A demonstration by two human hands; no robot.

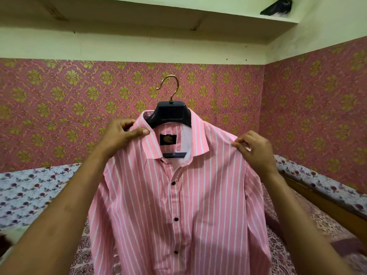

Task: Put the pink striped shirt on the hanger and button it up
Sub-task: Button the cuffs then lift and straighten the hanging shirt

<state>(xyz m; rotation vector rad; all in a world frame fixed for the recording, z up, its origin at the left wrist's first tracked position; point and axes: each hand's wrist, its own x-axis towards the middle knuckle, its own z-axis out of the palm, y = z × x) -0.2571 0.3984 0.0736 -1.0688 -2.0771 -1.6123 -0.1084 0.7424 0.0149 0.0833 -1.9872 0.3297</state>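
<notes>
Both hands, left point(117, 133) & right point(253, 149), pinch shirt point(178, 205) shoulders w/ fingers; it's buttoned on hanger point(170, 114). Uneven tug could slide it off.

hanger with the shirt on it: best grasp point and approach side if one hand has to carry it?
Probably the dark neck block of the hanger, just under the brass hook. It is the only rigid part showing; the pink striped shirt covers the arms. Come from above or behind, since the collar wraps the front and the left hand and right hand pinch the shoulders.
</notes>
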